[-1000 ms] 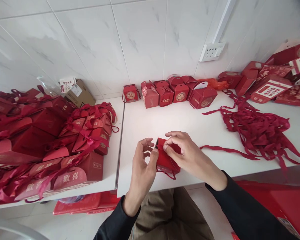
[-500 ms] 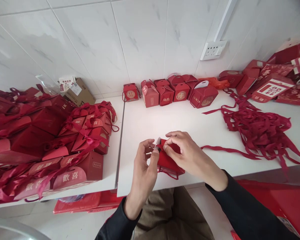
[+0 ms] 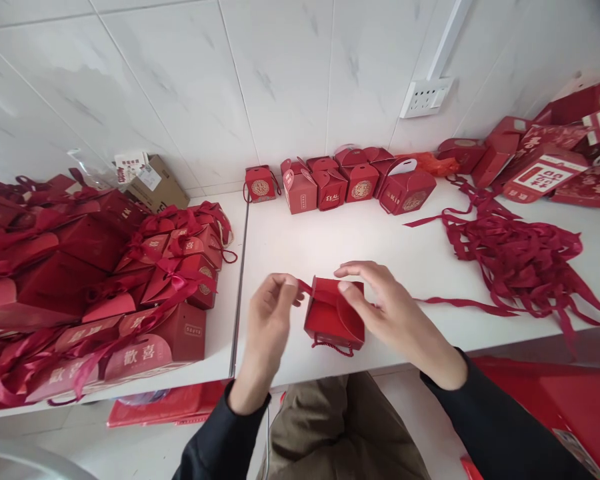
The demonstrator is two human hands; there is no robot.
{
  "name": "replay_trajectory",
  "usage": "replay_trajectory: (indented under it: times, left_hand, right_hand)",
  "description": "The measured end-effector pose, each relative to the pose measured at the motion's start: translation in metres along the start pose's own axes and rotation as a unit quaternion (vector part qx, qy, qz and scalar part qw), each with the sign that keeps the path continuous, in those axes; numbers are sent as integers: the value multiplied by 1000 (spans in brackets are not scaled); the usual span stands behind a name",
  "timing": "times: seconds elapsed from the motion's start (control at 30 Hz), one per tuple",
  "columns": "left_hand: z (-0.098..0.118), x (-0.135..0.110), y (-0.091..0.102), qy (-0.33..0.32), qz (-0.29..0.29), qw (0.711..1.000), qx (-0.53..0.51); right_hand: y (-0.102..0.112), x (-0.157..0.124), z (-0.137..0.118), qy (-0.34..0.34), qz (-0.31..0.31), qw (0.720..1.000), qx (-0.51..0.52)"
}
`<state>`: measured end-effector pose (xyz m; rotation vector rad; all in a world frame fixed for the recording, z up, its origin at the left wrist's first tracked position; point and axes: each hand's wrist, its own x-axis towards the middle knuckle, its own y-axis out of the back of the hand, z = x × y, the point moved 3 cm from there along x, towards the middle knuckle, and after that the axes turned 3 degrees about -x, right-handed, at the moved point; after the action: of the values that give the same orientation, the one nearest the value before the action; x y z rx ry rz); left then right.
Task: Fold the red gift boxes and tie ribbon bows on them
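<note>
- Currently, the box [image 3: 331,321] sits at the bench [image 3: 380,247] front edge, between both hands, top open.
- Left hand [image 3: 267,320] pinches a ribbon end at the box's left corner.
- Right hand [image 3: 387,310], the nearer one, has fingers on the curved flap.

Bright, even daylight-like light, no hard shadows. Hot patch of glare on the white desk [image 3: 330,243] mid-frame, just beyond the hands; soft sheen on the wall tiles [image 3: 280,80]. Faint shadow under the small red box [image 3: 333,320]. Left hand [image 3: 267,320] slightly motion-blurred, right hand [image 3: 380,310] sharper. Strong wide-angle warp: desk edges and tile lines bow and splay near the borders, corners stretched. Centre in focus, far edges softer.
</note>
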<state>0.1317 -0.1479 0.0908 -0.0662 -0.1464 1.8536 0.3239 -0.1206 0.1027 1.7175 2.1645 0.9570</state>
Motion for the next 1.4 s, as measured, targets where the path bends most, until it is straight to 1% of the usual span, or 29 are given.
replay_trajectory:
  times: [0.07, 0.13, 0.2, 0.23, 0.3, 0.37, 0.4, 0.47, 0.5, 0.53, 0.57, 0.63, 0.67, 0.7, 0.73, 0.77, 0.8, 0.87, 0.93, 1.0, 1.07, 1.13, 1.2, 1.27, 1.33, 1.4]
  left_hand:
    - [15, 10, 19, -39, 53, 997, -44]
    - [31, 20, 41, -78, 118, 986, -88]
    - [43, 27, 59, -96, 163, 975, -116]
    - [46, 29, 64, -96, 175, 973, -118]
    - [47, 32, 69, -92, 181, 974, -97]
    - [46, 33, 65, -94, 174, 978, -66]
    - [47, 32, 61, -102, 165, 980, -55]
    - [54, 29, 48, -123, 134, 982, -53]
    - [61, 26, 41, -139, 113, 982, -58]
    - [71, 23, 35, -163, 94, 980, -62]
    - [83, 20, 31, -188, 80, 977, -63]
    - [107, 17, 29, -244, 81, 965, -57]
    - [117, 17, 32, -267, 90, 958, -53]
    - [125, 20, 37, -286, 105, 951, -53]
    - [130, 24, 44, -300, 122, 944, -59]
    - [131, 30, 51, -306, 137, 940, -68]
    - [128, 37, 59, -306, 153, 936, -79]
    - [110, 51, 72, -266, 178, 943, -92]
    - [79, 60, 76, -177, 175, 965, -82]
    - [42, 59, 71, -78, 150, 984, -50]
    - [11, 49, 57, -4, 111, 994, 15]
    - [-11, 35, 40, 44, 47, 990, 122]
    - [-21, 21, 23, 64, -19, 982, 177]
    - [-24, 9, 13, 74, -58, 980, 175]
    - [-24, 0, 11, 86, -61, 980, 167]
    - [-23, -6, 12, 94, -57, 982, 152]
  right_hand:
    - [11, -10, 13, -62, 41, 997, 11]
    - [21, -22, 28, -130, 76, 989, 13]
    - [24, -35, 41, -184, 78, 980, 21]
    - [23, -43, 46, -205, 64, 976, 32]
    - [14, -57, 52, -229, 13, 970, 79]
    - [-2, -70, 52, -238, -57, 958, 153]
    - [-13, -75, 50, -240, -98, 947, 192]
    - [-35, -84, 41, -247, -175, 914, 269]
    - [-46, -86, 36, -256, -205, 894, 305]
    - [-57, -87, 30, -270, -225, 871, 343]
    - [-67, -86, 24, -293, -230, 843, 388]
    - [-83, -80, 13, -350, -204, 772, 490]
    - [-89, -75, 9, -376, -175, 735, 537]
    - [-93, -69, 7, -394, -144, 706, 571]
    - [-96, -63, 5, -404, -112, 684, 597]
    - [-97, -56, 5, -407, -82, 672, 614]
    - [-98, -49, 6, -405, -56, 665, 625]
    - [-96, -38, 11, -401, -12, 652, 644]
    - [-94, -28, 18, -395, 11, 649, 650]
    - [-92, -22, 25, -395, 20, 658, 641]
    - [-91, -17, 31, -396, 24, 676, 621]
    - [-87, -15, 34, -390, 33, 702, 594]
    - [-80, -15, 34, -371, 50, 733, 568]
    - [-70, -17, 30, -349, 72, 758, 547]
    - [-57, -22, 27, -325, 95, 789, 513]
    - [-46, -27, 25, -301, 105, 821, 473]
